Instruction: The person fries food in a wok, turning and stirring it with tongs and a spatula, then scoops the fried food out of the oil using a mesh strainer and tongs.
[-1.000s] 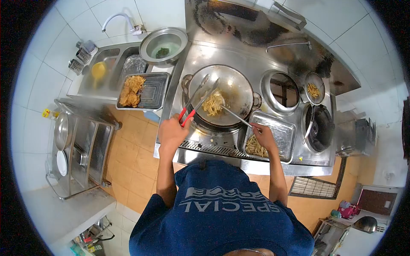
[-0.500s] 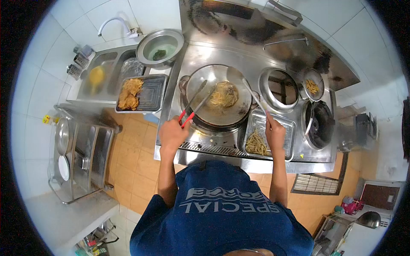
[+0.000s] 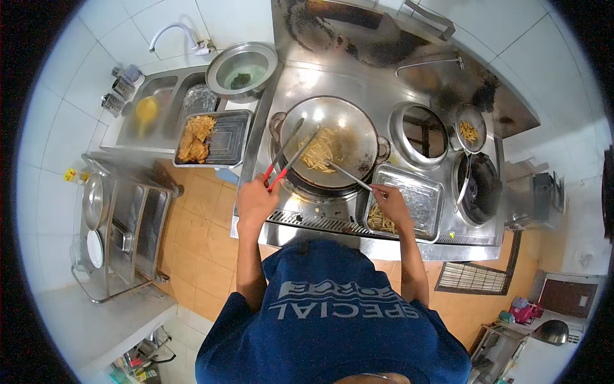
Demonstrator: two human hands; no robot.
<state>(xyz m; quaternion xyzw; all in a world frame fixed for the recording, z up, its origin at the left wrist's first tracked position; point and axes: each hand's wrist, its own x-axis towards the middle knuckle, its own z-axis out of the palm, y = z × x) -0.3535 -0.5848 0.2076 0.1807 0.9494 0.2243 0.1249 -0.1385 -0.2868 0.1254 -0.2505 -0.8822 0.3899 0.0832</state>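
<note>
Strips (image 3: 316, 153) looked mid-cook: left hand (image 3: 257, 203) gripped red-handled tongs (image 3: 300, 153), right hand (image 3: 391, 203) gripped a long utensil (image 3: 350, 175); more strips (image 3: 382, 220), stage unclear, lay in the tray (image 3: 421, 200), main pile sat in the wok (image 3: 361, 128), browner batch (image 3: 468, 132) in the strainer (image 3: 472, 115), likely done.

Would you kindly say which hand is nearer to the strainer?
The right hand: it is by the tray beside the wok, left of the strainer. The left hand is farther left, at the wok's near-left side.
</note>
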